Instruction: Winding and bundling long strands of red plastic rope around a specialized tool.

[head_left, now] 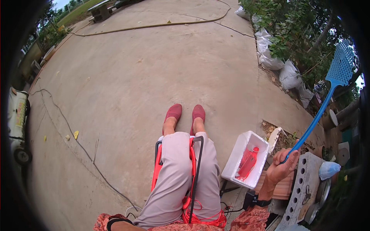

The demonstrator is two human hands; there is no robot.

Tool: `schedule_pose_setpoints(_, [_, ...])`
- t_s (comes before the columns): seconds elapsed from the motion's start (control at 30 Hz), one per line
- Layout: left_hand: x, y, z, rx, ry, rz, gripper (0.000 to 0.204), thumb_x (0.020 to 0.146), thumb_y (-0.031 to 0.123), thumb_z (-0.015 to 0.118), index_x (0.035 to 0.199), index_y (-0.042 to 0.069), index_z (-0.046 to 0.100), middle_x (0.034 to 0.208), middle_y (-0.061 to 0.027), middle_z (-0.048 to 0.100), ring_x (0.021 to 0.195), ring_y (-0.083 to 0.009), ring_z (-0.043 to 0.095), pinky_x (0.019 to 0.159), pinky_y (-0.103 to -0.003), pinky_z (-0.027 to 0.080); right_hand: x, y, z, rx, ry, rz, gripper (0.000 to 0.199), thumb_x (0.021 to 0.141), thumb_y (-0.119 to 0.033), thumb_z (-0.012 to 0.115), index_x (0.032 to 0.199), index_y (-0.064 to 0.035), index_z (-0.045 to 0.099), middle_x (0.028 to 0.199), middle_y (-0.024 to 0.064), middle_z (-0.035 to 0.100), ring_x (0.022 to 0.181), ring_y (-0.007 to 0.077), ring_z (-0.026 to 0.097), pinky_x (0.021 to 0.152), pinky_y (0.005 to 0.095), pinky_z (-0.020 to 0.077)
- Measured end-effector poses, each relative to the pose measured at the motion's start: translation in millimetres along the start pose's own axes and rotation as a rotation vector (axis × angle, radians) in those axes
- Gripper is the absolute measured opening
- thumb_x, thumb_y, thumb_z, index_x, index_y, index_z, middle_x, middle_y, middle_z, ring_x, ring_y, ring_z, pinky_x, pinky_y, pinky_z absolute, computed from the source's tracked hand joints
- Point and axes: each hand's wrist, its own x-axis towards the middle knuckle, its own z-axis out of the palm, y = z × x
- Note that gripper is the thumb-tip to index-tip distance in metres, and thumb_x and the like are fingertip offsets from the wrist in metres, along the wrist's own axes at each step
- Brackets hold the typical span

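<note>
My right hand is closed round the handle of a blue fly swatter, which it holds raised at the right. The swatter's perforated head points up and away from me. Just left of that hand stands a white foam box with a red bottle-like thing and some red string in it. Of my left arm only the sleeve and dark wristband show at the lower edge; the hand is out of sight. Black bars and red cord lie about my legs.
A hollow concrete block and a blue plastic bag are at the right. White sacks line the plants there. A dark cable and a long hose cross the concrete. A small white vehicle stands far left.
</note>
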Motion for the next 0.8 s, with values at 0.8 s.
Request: schedule_pose_setpoints(0.8, [-7.5,1.0,3.1,-0.058,-0.105,-0.004,0.02,0.094,0.02,0.056,0.092,0.002,0.065,0.092,-0.0117,0.06,0.081,-0.0285,0.059,0.065,-0.039,0.045,-25.9,-8.1,22.5,0.065,-0.144,0.018,0.042,0.099,-0.03,0.048,0.127,0.0013,0.045,0.058,-0.0028,0.033,0.046,0.0042,0.029,0.041,0.0203,0.0236])
